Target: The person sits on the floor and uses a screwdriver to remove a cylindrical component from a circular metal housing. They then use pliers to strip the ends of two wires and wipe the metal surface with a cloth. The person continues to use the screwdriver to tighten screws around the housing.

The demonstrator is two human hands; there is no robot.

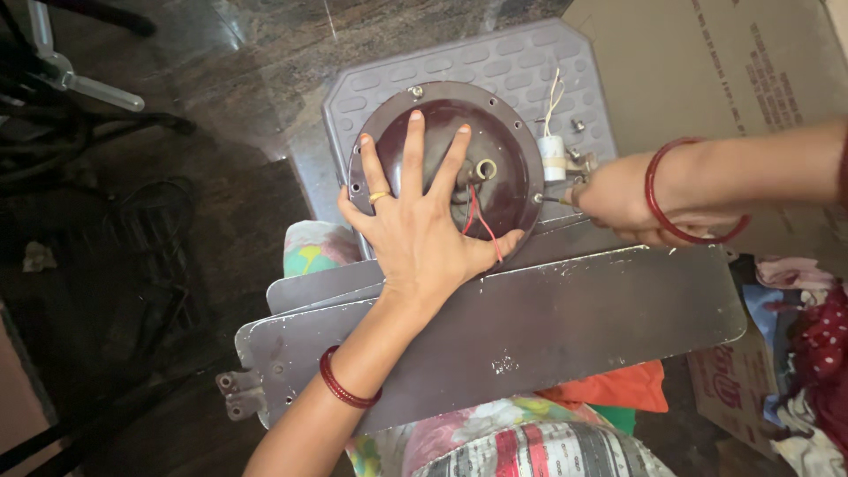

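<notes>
From the head camera, the left hand (pixel 415 225) lies flat with fingers spread on the domed brown fan motor housing (pixel 495 177), gripping nothing, only pressing it down. The housing rests on a grey plastic stool (pixel 530 66). The right hand (pixel 618 201) is clenched around a tool, apparently a screwdriver (pixel 556 199), whose shaft points left at the housing's right rim, so the right hand is nearer that rim. A white capacitor (pixel 552 157) stands just beside it. Long, flat, dusty metal fan blades (pixel 565 309) stretch left to right below the housing. Red bangles circle both wrists.
</notes>
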